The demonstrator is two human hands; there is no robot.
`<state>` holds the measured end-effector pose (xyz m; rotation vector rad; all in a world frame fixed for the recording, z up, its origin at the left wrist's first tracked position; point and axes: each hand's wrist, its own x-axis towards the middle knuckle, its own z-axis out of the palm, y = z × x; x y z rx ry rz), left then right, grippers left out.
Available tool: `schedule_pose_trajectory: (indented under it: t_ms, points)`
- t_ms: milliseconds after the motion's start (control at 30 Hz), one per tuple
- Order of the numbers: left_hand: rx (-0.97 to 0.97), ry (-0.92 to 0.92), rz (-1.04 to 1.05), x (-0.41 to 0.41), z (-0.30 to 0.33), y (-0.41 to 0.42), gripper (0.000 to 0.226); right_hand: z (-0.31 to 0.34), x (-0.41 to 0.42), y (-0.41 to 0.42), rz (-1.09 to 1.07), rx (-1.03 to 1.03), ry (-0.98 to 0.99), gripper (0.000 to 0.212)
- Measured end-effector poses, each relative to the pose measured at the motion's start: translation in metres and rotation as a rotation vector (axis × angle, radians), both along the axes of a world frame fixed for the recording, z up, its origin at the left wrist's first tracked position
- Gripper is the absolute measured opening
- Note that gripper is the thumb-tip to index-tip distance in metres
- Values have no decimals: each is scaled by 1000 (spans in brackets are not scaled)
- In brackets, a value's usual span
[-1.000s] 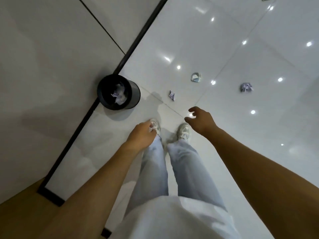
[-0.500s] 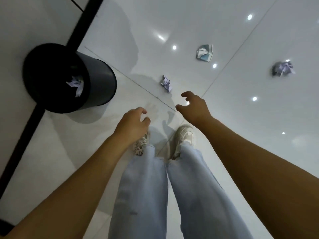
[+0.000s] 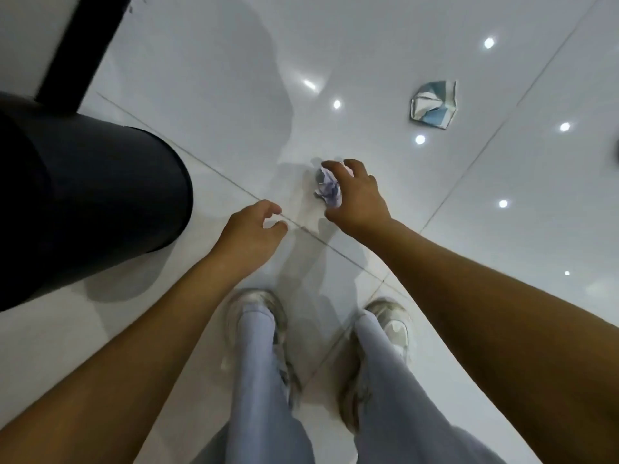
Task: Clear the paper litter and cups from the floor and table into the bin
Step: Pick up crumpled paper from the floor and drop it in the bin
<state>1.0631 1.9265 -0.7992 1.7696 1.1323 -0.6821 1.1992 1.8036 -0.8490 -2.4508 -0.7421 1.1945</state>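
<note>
Our right hand [image 3: 356, 195] curls its fingers and thumb over a crumpled paper ball [image 3: 329, 189] lying on the floor, the fingertips arched around its far side; whether the grip has fully closed we cannot tell, but the fingers touch the paper. The ball is small, tightly wadded, pale lilac and white with darker creases, and it sits just past a grout line on the glossy white floor [image 3: 435, 229]. Our left hand [image 3: 251, 234] hovers beside it, near but apart, fingers loosely curled and holding nothing.

Further out, a second piece of litter [image 3: 433, 104] lies well apart, up and to the right: a flattened, folded paper in white and blue with a dark edge. The black bin [image 3: 100, 195] stands to our left, near the left hand, its dark wall filling that side of the view. Below the hands we see our two pale sneakers [image 3: 392, 326] and light blue jeans [image 3: 261, 380].

Compared with half a second ago, our right hand has come down from mid-air onto the paper ball, which then lay untouched ahead of it. The view has dropped closer to the floor, so the bin's opening and the paper inside it are out of sight, and the third wad on the far right is nearly gone past the edge.
</note>
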Motion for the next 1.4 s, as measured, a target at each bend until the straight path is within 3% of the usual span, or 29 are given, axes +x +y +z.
schedule_pose_trajectory:
  t_ms: [133, 233, 433, 567, 867, 1033, 1267, 1400]
  points:
    - [-36, -18, 120, 5, -22, 4, 32, -31, -8, 9, 199, -41, -57, 56]
    - [-70, -19, 215, 11, -27, 4, 31, -36, -11, 7, 189, 9, -88, 35]
    - [-245, -91, 442, 37, -11, -2, 48, 2, -9, 5, -36, 241, 122, 66]
    - [-380, -167, 466, 58, 0, -12, 53, 27, -5, 2, -86, 341, 181, 79]
    - [-199, -292, 369, 97, -15, -19, 44, 33, 22, -6, -139, 333, 150, 90]
    - [-104, -325, 369, 105, -23, 2, 35, 19, 63, -25, -116, 210, 14, 90]
    - [-107, -376, 311, 108, -33, 23, 26, -13, 143, -32, -256, 79, -312, 76]
    - [-105, -377, 286, 109, -39, 30, 25, -28, 169, -28, -171, -69, -348, 82]
